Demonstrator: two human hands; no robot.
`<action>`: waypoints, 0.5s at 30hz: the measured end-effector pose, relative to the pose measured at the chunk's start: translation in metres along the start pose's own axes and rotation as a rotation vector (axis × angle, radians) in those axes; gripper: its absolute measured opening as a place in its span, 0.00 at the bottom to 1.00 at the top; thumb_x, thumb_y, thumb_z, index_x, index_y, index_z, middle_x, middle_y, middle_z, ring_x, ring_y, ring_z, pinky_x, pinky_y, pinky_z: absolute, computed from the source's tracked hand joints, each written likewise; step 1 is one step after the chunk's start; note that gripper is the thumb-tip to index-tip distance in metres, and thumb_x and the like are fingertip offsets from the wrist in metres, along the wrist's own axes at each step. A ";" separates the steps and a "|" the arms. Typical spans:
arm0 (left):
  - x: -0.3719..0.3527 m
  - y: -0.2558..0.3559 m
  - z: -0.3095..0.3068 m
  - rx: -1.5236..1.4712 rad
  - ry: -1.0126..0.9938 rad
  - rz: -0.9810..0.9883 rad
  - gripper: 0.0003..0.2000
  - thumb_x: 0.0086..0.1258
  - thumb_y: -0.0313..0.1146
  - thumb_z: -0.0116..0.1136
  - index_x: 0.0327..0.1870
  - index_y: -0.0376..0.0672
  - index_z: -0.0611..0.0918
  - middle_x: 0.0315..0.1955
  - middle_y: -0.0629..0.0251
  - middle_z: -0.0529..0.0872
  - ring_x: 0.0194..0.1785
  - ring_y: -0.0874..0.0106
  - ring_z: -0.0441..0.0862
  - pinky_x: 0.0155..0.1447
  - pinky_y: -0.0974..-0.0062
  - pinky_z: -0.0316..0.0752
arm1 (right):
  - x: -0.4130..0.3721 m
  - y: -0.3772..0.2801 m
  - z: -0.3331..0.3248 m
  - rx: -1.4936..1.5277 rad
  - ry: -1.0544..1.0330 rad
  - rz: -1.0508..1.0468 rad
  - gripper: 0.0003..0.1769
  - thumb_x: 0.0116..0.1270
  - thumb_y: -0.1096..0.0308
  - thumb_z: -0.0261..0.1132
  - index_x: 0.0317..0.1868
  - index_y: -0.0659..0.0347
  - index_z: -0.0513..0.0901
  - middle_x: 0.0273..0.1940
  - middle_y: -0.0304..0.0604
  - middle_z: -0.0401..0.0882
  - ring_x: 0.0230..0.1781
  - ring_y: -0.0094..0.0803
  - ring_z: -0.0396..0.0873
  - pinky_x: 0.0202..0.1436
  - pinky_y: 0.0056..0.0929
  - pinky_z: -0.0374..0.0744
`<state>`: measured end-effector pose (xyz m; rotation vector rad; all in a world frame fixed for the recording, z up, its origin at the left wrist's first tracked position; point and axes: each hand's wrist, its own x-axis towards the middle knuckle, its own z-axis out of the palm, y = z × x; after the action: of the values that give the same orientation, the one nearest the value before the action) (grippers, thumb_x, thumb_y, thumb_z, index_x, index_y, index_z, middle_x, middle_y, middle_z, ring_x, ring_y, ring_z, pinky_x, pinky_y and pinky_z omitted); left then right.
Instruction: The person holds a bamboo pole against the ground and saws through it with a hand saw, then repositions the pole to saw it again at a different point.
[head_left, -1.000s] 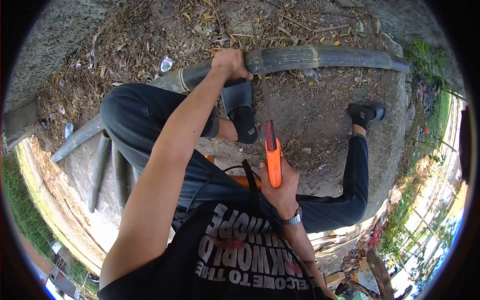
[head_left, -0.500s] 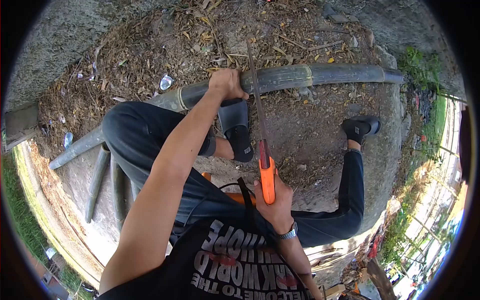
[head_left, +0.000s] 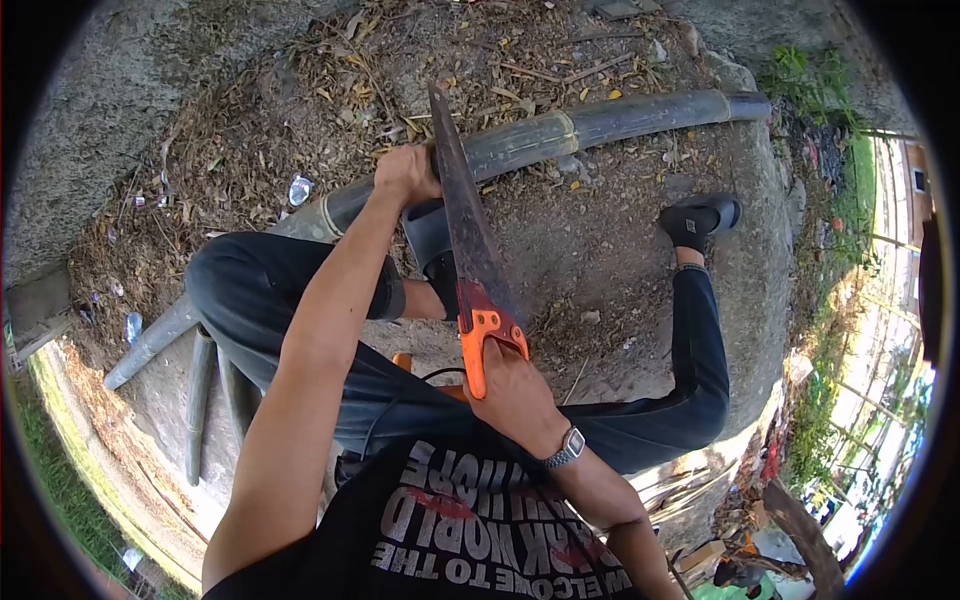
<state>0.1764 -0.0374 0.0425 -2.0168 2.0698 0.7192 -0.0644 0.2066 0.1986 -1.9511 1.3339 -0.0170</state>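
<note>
A long green-grey bamboo pole (head_left: pixel 650 122) lies across the ground in front of me. My left hand (head_left: pixel 404 174) is wrapped over it, left of the saw blade. My right hand (head_left: pixel 514 392) grips the orange handle of a handsaw (head_left: pixel 470 225). The blade's broad side faces up toward me, and its tip extends past the pole's far side. In this view the blade overlaps the pole right beside my left fingers. A black slide sandal (head_left: pixel 428 232) on my left foot is close below the left hand, partly behind the blade.
Several cut bamboo pieces (head_left: pixel 199 410) lie at the left by my leg. A crumpled clear plastic cup (head_left: pixel 300 190) rests among dry leaves beyond the pole. My other sandalled foot (head_left: pixel 700 222) is planted at the right. A concrete wall (head_left: pixel 110 130) rises at the far left.
The saw has turned from edge-on to showing its flat side. Its handle and my right hand have shifted left in view. My left hand stays on the bamboo pole.
</note>
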 end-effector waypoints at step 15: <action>-0.011 0.007 -0.004 -0.010 0.009 -0.004 0.45 0.53 0.66 0.78 0.68 0.45 0.81 0.54 0.46 0.91 0.58 0.50 0.91 0.62 0.54 0.87 | -0.012 0.012 0.003 0.049 0.043 0.050 0.23 0.66 0.65 0.74 0.54 0.69 0.76 0.49 0.58 0.86 0.51 0.54 0.88 0.58 0.49 0.85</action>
<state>0.1712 -0.0292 0.0526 -2.0323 2.0709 0.7233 -0.0784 0.2157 0.1938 -1.8856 1.3972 -0.0679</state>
